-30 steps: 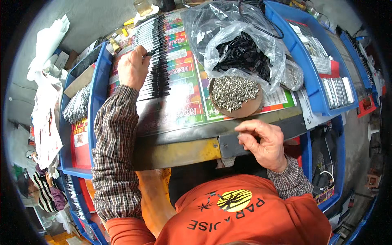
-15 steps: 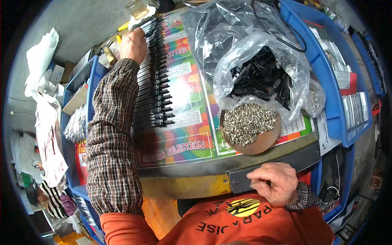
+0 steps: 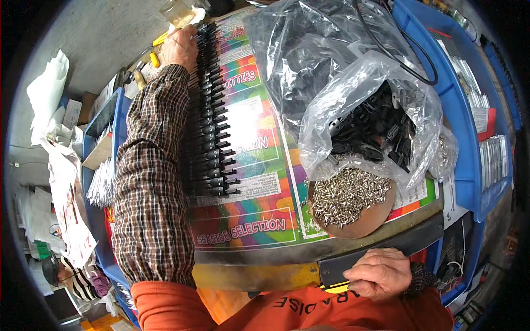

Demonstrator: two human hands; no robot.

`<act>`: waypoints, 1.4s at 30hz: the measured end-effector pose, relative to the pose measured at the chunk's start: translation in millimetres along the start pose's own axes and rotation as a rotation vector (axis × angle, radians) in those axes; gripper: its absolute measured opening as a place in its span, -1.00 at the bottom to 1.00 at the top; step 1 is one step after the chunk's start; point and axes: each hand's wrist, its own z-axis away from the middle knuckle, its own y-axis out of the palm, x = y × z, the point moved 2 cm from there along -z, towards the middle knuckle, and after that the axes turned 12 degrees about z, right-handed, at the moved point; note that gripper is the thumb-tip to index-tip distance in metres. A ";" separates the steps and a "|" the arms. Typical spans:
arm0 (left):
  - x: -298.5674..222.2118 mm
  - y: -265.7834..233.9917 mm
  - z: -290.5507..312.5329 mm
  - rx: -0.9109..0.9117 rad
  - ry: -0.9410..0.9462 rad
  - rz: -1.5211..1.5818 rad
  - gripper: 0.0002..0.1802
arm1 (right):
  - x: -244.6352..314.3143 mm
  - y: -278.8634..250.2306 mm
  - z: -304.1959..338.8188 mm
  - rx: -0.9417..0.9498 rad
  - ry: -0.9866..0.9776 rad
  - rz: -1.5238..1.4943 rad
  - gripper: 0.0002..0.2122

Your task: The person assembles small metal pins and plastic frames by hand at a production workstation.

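At the far left of the bench my left hand [image 3: 179, 48] reaches to the far end of a long row of black slender parts [image 3: 212, 129]. They lie side by side with their dark tips pointing right. The fingers of that hand are turned away and mostly hidden, so what they touch does not show. My right hand [image 3: 381, 274] rests by the bench's near edge with its fingers curled in and thumb against them; anything inside is hidden. Beyond it a round brown tray [image 3: 377, 216] carries a heap of small silvery metal pieces [image 3: 348, 196].
Behind the tray, a clear plastic bag [image 3: 317, 135] gapes around loose black plastic parts [image 3: 372, 129]. A blue bin [image 3: 464, 157] with packets stands right; another blue bin [image 3: 118, 118] stands left of my sleeve. A glass jar [image 3: 176, 12] and yellow-handled tool [image 3: 155, 59] are near my left hand.
My left hand has moved farther away along the row toward its far end. The fingers of my right hand have curled in more. The whole view has shifted slightly.
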 end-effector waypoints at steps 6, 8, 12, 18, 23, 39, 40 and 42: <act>13.3 9.6 -4.4 -0.008 0.076 -0.011 -0.78 | -0.9 -1.7 0.1 0.029 0.011 -0.057 -0.78; 15.6 13.1 -3.0 0.002 0.078 -0.012 -0.78 | -2.4 -2.6 0.0 0.045 0.017 -0.063 -0.77; 17.6 13.7 -6.7 -0.024 0.136 0.011 -0.79 | 2.0 -3.4 0.9 0.059 0.024 -0.059 -0.77; 13.1 10.7 -6.0 -0.011 0.166 -0.015 -0.78 | 3.0 -5.9 -1.0 0.105 0.034 -0.045 -0.77; 16.2 12.6 -7.5 0.001 0.155 -0.046 -0.77 | 2.2 -5.2 -0.1 0.096 0.030 -0.053 -0.76; -18.1 -72.3 24.5 0.034 0.207 -0.135 -0.81 | 6.0 2.1 2.5 0.009 -0.027 0.085 -0.80; -19.5 -79.6 29.6 0.019 0.181 -0.137 -0.83 | 7.4 2.2 2.1 -0.013 -0.029 0.113 -0.80; -24.1 -94.4 40.5 0.023 0.168 -0.158 -0.83 | 7.6 3.4 3.6 -0.045 -0.027 0.151 -0.82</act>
